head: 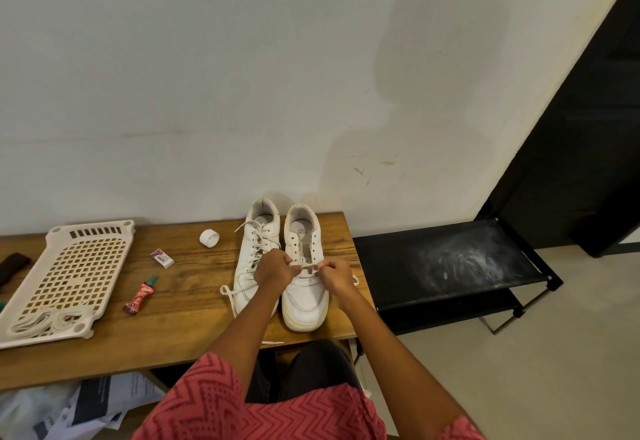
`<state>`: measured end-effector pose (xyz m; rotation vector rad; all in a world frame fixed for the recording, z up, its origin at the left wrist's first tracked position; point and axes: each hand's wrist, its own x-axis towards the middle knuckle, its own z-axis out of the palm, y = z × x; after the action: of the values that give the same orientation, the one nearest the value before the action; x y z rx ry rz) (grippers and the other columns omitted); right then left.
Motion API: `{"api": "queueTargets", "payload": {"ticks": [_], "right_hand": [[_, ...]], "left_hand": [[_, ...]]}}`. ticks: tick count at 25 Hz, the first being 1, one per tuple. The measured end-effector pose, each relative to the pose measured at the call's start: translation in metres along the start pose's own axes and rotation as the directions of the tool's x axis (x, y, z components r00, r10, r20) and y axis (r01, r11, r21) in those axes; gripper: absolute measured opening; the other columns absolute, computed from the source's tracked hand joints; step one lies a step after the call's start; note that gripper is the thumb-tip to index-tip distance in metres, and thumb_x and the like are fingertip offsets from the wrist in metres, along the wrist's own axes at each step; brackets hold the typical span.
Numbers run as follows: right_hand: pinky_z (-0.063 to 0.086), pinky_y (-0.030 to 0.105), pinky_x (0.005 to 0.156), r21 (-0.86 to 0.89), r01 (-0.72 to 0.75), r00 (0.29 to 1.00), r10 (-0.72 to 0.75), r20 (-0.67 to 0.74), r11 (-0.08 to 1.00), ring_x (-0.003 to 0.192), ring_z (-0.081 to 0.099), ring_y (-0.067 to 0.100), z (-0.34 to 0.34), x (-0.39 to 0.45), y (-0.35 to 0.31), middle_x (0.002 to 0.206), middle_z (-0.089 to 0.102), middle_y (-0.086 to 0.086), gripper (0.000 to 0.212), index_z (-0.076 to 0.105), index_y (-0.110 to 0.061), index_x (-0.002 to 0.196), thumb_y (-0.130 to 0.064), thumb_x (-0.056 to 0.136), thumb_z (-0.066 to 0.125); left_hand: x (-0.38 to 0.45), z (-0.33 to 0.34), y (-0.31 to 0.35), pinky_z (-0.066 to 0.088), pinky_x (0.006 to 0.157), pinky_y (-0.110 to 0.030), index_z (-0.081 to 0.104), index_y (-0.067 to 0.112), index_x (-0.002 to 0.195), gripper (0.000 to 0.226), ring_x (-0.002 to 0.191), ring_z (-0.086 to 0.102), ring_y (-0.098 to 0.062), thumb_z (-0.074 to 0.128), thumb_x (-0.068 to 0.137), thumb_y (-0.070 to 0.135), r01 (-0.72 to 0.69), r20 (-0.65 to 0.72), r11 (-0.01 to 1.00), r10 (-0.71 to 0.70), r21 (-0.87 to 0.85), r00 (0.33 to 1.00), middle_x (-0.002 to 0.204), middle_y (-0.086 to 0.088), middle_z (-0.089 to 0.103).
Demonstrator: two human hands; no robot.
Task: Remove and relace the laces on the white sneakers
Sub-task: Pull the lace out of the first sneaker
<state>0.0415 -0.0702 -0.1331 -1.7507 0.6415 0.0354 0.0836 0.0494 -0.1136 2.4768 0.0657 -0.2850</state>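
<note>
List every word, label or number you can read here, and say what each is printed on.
None can be read for certain.
Small box: purple label with lettering, too blurred to read.
Red tube: printed design, no legible words.
Right sneaker: insole stamp, too small to read.
Papers under the table: print too blurred.

Two white sneakers: left sneaker (255,259) laced, right sneaker (304,283) at 3 o'clock of it. Two hands: left hand (273,271), right hand (335,275). One tray (74,275) at 9 o'clock. One tape roll (209,238), one eraser (162,258), one tube (140,298). One table (180,318). One black rack (450,266) at 3 o'clock.
</note>
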Motion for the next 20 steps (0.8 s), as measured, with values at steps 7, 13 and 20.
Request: {"api": "queueTargets", "payload": {"ticks": [7,13,20], "right_hand": [[0.047,0.032,0.083,-0.736,0.454,0.856,-0.475,0.203,0.503,0.109,0.049,0.020,0.005,-0.011,-0.009,0.115,0.054,0.005,0.030,0.055,-0.013,0.117,-0.018,0.088,0.058],[0.048,0.023,0.073,-0.709,0.373,0.883,-0.464,0.073,0.599,0.090,0.058,0.014,0.007,-0.007,-0.001,0.101,0.066,0.006,0.013,0.064,-0.010,0.102,-0.016,0.093,0.058],[0.046,0.021,0.071,-0.364,0.188,0.946,-0.268,-0.182,0.912,0.094,0.056,0.015,0.004,-0.005,0.011,0.097,0.062,0.002,0.007,0.063,-0.009,0.094,-0.013,0.088,0.060]], "left_hand": [[-0.002,0.001,0.002,0.037,0.060,-0.027,0.068,0.010,0.087,0.022,0.087,0.065,-0.024,0.074,0.078,0.030,0.008,-0.015,0.999,-0.007,0.036,1.000,0.092,-0.009,0.070],[-0.005,0.000,0.000,0.039,0.061,-0.027,0.067,0.012,0.086,0.024,0.084,0.064,-0.021,0.074,0.077,0.033,-0.002,-0.032,0.999,0.003,0.035,0.999,0.089,-0.006,0.069],[-0.006,0.000,0.006,0.044,0.068,-0.029,0.065,0.013,0.094,0.025,0.089,0.063,-0.021,0.072,0.080,0.032,-0.043,-0.037,0.991,0.048,0.124,0.998,0.095,-0.004,0.068]]}}
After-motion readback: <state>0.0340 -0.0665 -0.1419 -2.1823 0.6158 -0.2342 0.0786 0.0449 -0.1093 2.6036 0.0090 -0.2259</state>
